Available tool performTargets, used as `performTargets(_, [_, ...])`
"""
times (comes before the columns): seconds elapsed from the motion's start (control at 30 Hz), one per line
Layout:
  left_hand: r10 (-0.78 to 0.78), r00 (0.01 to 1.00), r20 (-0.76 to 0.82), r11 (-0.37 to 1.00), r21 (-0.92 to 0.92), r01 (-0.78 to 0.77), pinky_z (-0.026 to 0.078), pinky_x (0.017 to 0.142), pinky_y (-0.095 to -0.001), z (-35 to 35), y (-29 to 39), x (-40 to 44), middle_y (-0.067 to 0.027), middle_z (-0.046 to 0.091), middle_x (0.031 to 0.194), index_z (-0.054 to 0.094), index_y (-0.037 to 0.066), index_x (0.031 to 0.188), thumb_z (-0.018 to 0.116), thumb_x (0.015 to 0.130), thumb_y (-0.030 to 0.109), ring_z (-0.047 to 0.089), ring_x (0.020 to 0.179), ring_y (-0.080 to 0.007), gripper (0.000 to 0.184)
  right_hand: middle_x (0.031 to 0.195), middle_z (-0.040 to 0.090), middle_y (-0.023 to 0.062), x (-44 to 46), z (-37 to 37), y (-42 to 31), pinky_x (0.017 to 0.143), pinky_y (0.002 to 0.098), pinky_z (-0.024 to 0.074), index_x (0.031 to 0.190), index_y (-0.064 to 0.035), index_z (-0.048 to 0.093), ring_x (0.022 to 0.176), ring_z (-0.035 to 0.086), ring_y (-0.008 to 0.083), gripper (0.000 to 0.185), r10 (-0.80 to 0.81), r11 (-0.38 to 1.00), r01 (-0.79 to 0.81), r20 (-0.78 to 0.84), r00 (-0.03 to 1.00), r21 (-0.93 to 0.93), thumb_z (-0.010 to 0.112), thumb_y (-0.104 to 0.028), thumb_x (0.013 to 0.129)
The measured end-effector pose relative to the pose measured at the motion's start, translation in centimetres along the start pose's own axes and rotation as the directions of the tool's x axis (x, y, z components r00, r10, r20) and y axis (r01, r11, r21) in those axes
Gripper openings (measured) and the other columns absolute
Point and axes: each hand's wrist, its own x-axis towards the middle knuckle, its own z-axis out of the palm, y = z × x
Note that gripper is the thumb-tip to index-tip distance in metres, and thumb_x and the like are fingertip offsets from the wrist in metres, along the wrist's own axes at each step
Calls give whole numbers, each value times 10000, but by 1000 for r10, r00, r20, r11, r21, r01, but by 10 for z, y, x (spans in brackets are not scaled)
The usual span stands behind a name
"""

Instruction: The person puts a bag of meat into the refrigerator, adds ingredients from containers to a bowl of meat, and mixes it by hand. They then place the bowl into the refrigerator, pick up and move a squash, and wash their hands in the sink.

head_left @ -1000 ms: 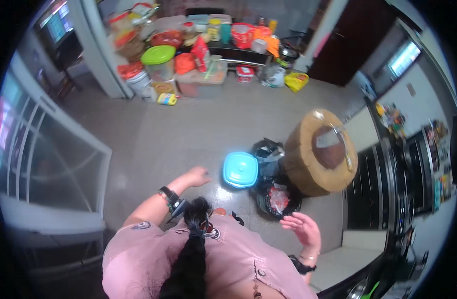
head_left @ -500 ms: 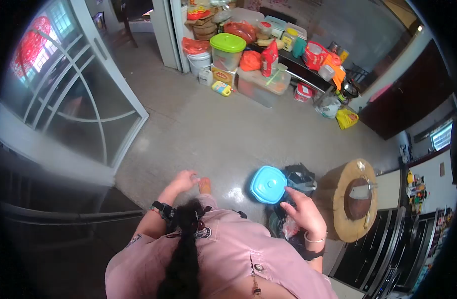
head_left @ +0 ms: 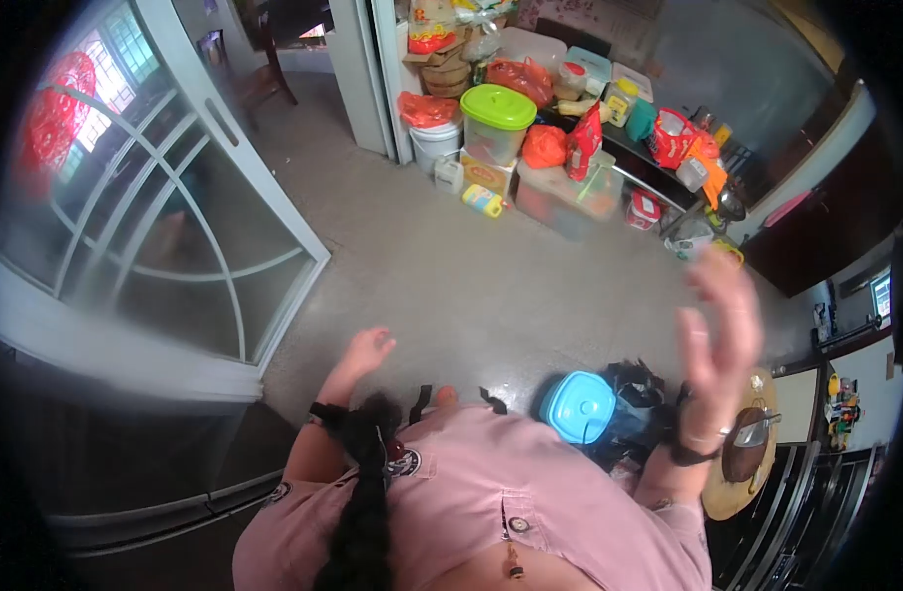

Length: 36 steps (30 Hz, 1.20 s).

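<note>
My left hand (head_left: 369, 353) hangs over the grey floor at centre left, holding nothing I can see, its fingers loosely curled and apart. Raised at the right, my right hand (head_left: 722, 330) is blurred, with its fingers apart and nothing in them. Below and left of it, a blue lidded container (head_left: 580, 407) sits near the front of my shirt. Dark plastic bags (head_left: 637, 404) lie just right of the container. A round wooden block (head_left: 764, 394) with a cleaver (head_left: 760, 429) on top is partly covered by my right forearm.
A white framed glass door (head_left: 191, 197) stands at the left. Along the back are a green-lidded tub (head_left: 496, 118), a white bucket (head_left: 436, 146), a yellow bottle (head_left: 483, 200), a clear storage box (head_left: 567, 197) and red bags. Dark cabinet fronts (head_left: 776, 507) are at the lower right.
The view has swung right, so the room's things appear shifted. My right hand has risen from beside the blue container and moved forward. My left hand stays low at the left.
</note>
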Motion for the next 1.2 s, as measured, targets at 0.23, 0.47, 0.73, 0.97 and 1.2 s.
performTargets(0.23, [-15,994,-105,995,-102,4,502,835,-406,-25,4,8,-190,668,995,618,38,1122,653,823,326,641,940,-331,417,1168,534,319,30,-65,27,934,445,390,1238,157,460,1046,538,336,796,-274,886,418,-503,820,199,549,-538,860])
performTargets(0.47, [-148,985,-88,984,-115,137,513,801,-387,-24,-14,21,-190,668,1000,636,32,1101,623,826,296,649,929,-331,382,1098,564,290,136,-12,58,860,399,428,1198,159,493,951,571,300,750,-459,794,585,-468,755,164,580,-497,844])
performTargets(0.73, [-437,887,-151,891,-204,405,497,831,-368,-37,37,96,-162,668,1043,622,28,1138,645,848,309,644,964,-287,405,1040,574,262,232,75,139,810,379,430,1175,142,518,896,572,279,697,-562,666,701,-447,696,255,599,-457,829])
performTargets(0.97, [-350,912,-214,930,-199,311,491,852,-418,-19,65,160,-169,664,1025,645,63,1117,601,848,338,623,968,-359,387,989,583,237,324,143,216,766,362,432,1155,127,540,847,573,262,651,-628,601,746,-408,663,288,617,-423,816])
performTargets(1.2, [-437,883,-170,894,-188,406,487,857,-412,2,36,206,-170,663,1046,637,79,1137,618,841,394,624,981,-348,433,938,591,213,371,184,262,722,345,434,1135,112,561,799,574,244,606,-612,642,715,-378,695,275,634,-389,802])
